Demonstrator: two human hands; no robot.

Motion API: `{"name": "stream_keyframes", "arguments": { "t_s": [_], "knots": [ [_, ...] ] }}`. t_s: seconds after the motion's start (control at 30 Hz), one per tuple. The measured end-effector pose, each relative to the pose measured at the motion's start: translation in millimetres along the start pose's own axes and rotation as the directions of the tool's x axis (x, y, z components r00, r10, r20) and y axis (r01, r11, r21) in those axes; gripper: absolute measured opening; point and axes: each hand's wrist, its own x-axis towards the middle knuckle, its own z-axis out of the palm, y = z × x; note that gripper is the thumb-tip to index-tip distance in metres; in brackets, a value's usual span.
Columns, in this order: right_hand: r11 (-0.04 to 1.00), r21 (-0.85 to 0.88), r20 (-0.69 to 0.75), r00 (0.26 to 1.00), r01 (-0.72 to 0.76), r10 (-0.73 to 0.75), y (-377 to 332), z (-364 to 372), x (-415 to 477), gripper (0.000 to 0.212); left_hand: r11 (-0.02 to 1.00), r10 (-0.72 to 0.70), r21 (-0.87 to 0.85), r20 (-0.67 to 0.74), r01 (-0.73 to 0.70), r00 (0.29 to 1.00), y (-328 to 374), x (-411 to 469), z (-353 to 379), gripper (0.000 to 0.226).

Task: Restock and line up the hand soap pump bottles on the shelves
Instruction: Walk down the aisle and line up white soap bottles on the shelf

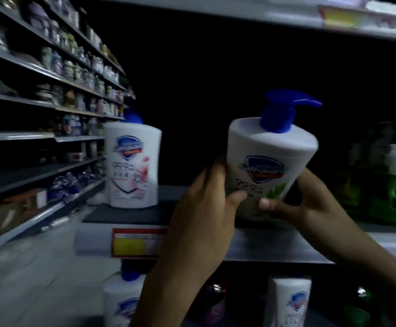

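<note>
Both hands hold a white soap pump bottle with a blue pump and a green leaf label, tilted slightly right over the dark shelf. My left hand grips its lower left side and my right hand grips its lower right, thumbs on the label. A second white pump bottle with a pink flower label stands upright at the shelf's left end. On the shelf below stand two more white bottles, one at the left and one at the right.
A red and yellow price tag sits on the shelf's front edge. Green packages fill the shelf's right end. An upper shelf hangs overhead. A long aisle of stocked shelves runs off to the left.
</note>
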Motion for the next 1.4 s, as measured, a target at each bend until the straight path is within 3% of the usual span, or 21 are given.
{"name": "stream_keyframes", "arguments": {
  "t_s": [0.2, 0.4, 0.53, 0.67, 0.93, 1.17, 1.4],
  "knots": [
    [0.987, 0.13, 0.052, 0.994, 0.094, -0.101, -20.4, 53.4, 15.2, 0.048, 0.995, 0.095, 0.023, -0.068, -0.094, 0.993, -23.6, -1.3, -71.0, 0.041],
    [0.98, 0.193, 0.162, 0.984, 0.045, -0.077, -29.6, 113.1, 40.1, 0.053, 0.998, 0.035, 0.057, -0.126, -0.028, 0.991, -58.4, -11.0, -118.3, 0.046],
    [0.987, 0.161, 0.231, 0.972, 0.007, -0.044, -25.3, 133.1, 49.9, 0.056, 0.996, -0.049, -0.072, -0.055, 0.045, 0.997, -73.7, -12.5, -131.0, 0.05],
    [0.993, 0.117, 0.232, 0.973, -0.029, 0.001, -15.2, 136.8, 52.3, 0.054, 0.993, -0.085, -0.085, 0.027, 0.087, 0.996, -81.5, -11.7, -129.9, 0.053],
    [0.994, 0.1, 0.238, 0.971, -0.039, 0.014, -5.8, 143.4, 65.8, 0.054, 0.957, -0.19, -0.205, 0.092, 0.205, 0.977, -90.1, -16.5, -131.9, 0.043],
    [0.997, 0.079, 0.215, 0.976, 0.007, -0.024, -1.1, 149.7, 70.6, 0.057, 0.943, -0.2, -0.253, 0.096, 0.218, 0.975, -95.9, -15.7, -134.0, 0.053],
    [0.991, -0.136, 0.183, 0.982, -0.019, 0.044, 0.1, 150.5, 70.3, 0.052, 0.91, -0.26, -0.298, 0.136, 0.29, 0.956, -103.1, -17.3, -132.3, 0.059]
  ]
}}
